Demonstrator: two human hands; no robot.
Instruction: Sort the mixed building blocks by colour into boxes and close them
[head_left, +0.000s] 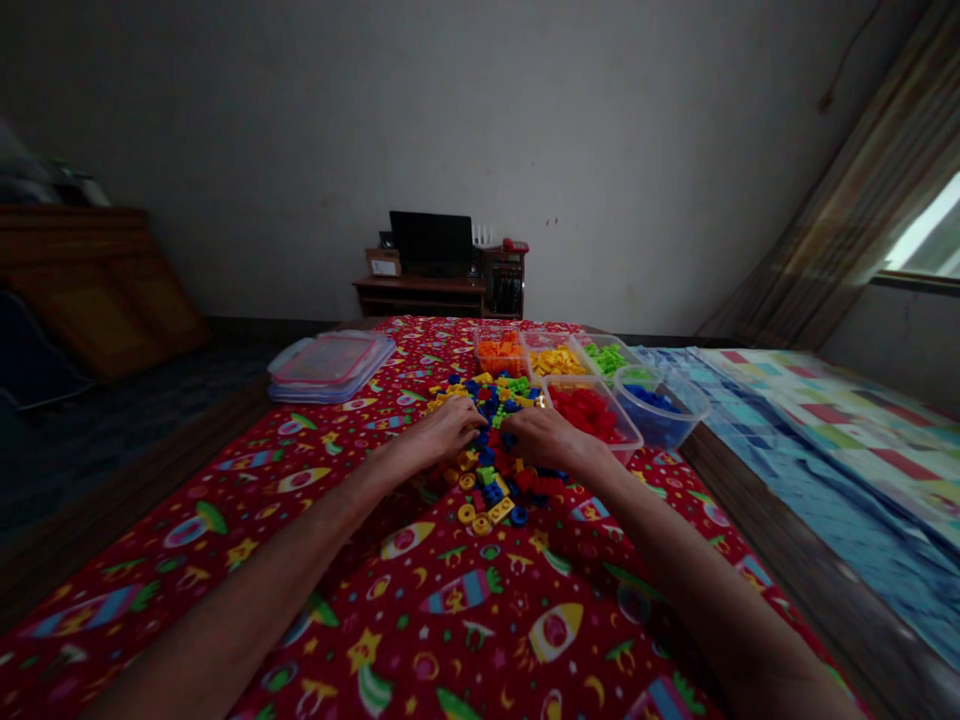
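A heap of mixed building blocks in yellow, blue, red and green is spread over the red patterned cloth. My left hand reaches into its left side, fingers curled down among the pieces. On the other side of the heap, my right hand is bent over with its fingers closed, close to the box of red blocks. Whatever either hand pinches is hidden or too small to make out. Loose yellow wheel-like pieces lie at the near edge of the heap.
Behind the heap stand clear boxes of orange blocks, yellow blocks and green blocks. A round tub holds blue blocks at the right. Stacked lids lie at the left. A bed adjoins the table's right side.
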